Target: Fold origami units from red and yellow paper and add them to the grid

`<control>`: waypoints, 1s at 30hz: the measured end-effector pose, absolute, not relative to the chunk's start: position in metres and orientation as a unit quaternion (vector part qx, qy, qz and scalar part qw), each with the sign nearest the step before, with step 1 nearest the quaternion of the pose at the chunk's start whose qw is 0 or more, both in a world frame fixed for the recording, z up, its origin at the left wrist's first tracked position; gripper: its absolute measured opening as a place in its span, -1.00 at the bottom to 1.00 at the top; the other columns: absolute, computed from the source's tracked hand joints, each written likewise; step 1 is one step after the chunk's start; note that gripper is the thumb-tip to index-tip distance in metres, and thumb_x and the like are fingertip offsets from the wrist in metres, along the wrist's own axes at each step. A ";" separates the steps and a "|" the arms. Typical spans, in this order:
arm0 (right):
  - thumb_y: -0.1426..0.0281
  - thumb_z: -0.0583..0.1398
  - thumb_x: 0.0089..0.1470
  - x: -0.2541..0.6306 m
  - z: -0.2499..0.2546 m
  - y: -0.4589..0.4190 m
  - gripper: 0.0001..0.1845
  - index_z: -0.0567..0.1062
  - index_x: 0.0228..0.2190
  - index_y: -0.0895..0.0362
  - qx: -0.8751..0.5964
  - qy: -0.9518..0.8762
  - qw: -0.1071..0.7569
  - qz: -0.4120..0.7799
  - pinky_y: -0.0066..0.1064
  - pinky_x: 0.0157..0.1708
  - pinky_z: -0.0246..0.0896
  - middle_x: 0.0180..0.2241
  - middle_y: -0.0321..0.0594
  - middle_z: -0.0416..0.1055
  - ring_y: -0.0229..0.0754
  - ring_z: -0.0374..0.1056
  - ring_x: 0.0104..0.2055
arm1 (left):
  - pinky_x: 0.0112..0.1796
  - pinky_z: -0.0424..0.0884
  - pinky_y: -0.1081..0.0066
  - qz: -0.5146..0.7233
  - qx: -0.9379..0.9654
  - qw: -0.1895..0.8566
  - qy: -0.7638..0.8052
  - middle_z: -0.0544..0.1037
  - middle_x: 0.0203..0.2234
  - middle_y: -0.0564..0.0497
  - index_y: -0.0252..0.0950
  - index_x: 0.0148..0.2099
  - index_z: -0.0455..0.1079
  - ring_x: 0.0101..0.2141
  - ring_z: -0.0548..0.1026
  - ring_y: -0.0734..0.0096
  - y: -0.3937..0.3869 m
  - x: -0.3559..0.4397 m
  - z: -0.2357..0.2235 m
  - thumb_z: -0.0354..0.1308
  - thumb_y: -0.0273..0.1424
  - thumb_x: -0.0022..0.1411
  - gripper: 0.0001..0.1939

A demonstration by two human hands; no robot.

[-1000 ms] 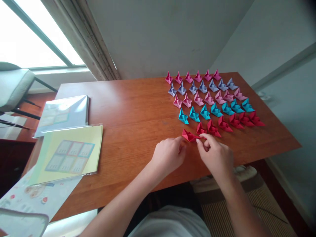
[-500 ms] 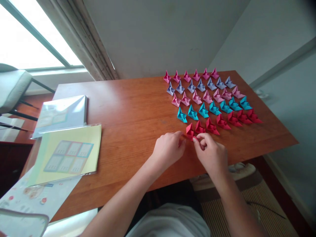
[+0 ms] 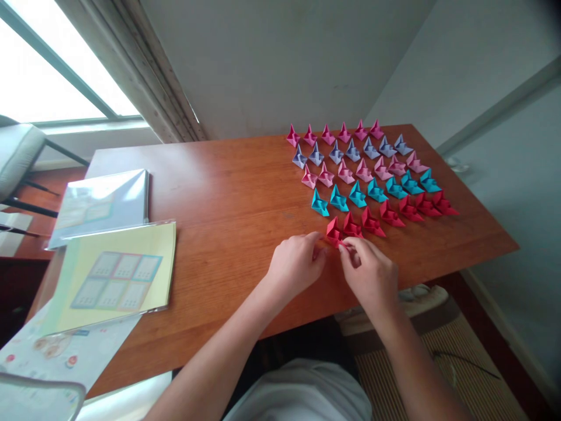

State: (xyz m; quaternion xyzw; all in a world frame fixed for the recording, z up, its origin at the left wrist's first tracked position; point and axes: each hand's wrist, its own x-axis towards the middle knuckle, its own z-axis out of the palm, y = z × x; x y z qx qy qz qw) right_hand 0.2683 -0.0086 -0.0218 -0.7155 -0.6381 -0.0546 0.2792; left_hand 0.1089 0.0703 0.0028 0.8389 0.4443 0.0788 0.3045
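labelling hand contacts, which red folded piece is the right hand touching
The leftmost red piece: it alone has its near tip in the right hand; the others sit farther right.

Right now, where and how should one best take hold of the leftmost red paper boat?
I would pinch the leftmost red paper boat by its narrow near end, from the person's side, where the right hand has its fingertips. This end points toward the person; the next red boat, close on the right, would likely crowd a side grip.
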 end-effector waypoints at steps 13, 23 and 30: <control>0.37 0.16 0.27 0.271 -0.017 -0.008 -0.80 0.53 -0.11 0.11 -0.706 -0.668 0.220 -0.087 -0.36 -0.30 0.25 -0.29 -0.17 0.59 -0.14 0.50 -0.32 | -0.31 0.42 0.39 0.082 0.833 0.327 0.438 0.67 -0.28 -0.02 -0.14 0.07 0.49 -0.28 0.62 0.21 0.070 0.104 0.003 0.03 -0.34 0.33 -0.67; 0.43 0.13 0.30 0.268 -0.016 -0.010 -0.83 0.54 -0.20 0.14 -0.694 -0.680 0.225 -0.077 -0.37 -0.23 0.24 -0.32 -0.19 0.55 -0.17 0.45 -0.34 | -0.32 0.41 0.38 0.083 0.836 0.327 0.432 0.67 -0.29 -0.03 -0.13 0.04 0.50 -0.27 0.63 0.17 0.069 0.104 0.002 0.02 -0.34 0.33 -0.68; 0.41 0.15 0.29 0.268 -0.017 -0.012 -0.83 0.55 -0.17 0.10 -0.697 -0.678 0.210 -0.101 -0.35 -0.24 0.23 -0.30 -0.19 0.57 -0.12 0.47 -0.28 | -0.33 0.40 0.37 0.085 0.836 0.328 0.432 0.67 -0.28 -0.03 -0.13 0.06 0.50 -0.26 0.63 0.16 0.069 0.104 0.003 0.03 -0.35 0.32 -0.67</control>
